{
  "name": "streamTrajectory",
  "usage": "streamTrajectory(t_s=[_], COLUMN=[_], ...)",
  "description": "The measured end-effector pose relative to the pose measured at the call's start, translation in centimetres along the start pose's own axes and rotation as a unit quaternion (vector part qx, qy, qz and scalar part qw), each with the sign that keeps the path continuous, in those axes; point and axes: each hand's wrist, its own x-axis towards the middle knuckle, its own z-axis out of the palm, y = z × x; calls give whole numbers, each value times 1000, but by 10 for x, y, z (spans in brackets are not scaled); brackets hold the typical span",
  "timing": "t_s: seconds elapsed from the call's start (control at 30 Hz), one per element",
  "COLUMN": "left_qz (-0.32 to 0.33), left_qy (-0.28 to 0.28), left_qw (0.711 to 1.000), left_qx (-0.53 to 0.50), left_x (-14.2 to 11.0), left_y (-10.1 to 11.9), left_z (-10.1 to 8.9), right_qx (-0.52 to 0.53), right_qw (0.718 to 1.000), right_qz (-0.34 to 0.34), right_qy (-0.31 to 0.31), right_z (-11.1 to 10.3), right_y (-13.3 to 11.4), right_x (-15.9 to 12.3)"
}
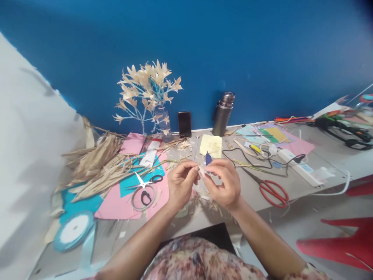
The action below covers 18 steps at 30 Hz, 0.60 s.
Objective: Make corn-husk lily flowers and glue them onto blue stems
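Over the middle of the table, my left hand (182, 184) is closed, thumb and forefinger pinching a small pale, thin piece (201, 171). My right hand (224, 184) grips the same piece from the other side between its fingertips. Fingers partly cover the piece, so I cannot tell its full shape. Just behind my right fingers is a dark blue tool with a pointed nozzle (208, 158), mostly hidden, its tip over a yellow paper sheet (212, 144). Pale scraps lie under my hands.
Left are dried husks (101, 157), black-handled scissors (144, 186) and a ribbon spool (74, 231). Behind stand husk-like flowers (148, 83), a phone (184, 123) and a flask (223, 114). Right are red-handled scissors (272, 192), a power strip (300, 167) and black cable.
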Motion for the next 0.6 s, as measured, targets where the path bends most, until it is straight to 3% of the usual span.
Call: streamTrajectory(t_s=[0.1, 0.3, 0.6], left_qz=[-19, -113, -109], left_qy=[-3, -10, -25], left_qw=[1000, 993, 992], left_qx=[-4, -29, -64], left_x=[-1, -4, -6], left_y=[4, 9, 10], left_z=[0, 0, 0], right_qx=[-2, 11, 52], right_qw=[1000, 999, 997], right_qz=[-17, 45, 57], right_qy=[8, 17, 8], right_z=[0, 2, 1], right_y=[0, -1, -5], right_x=[-1, -3, -3])
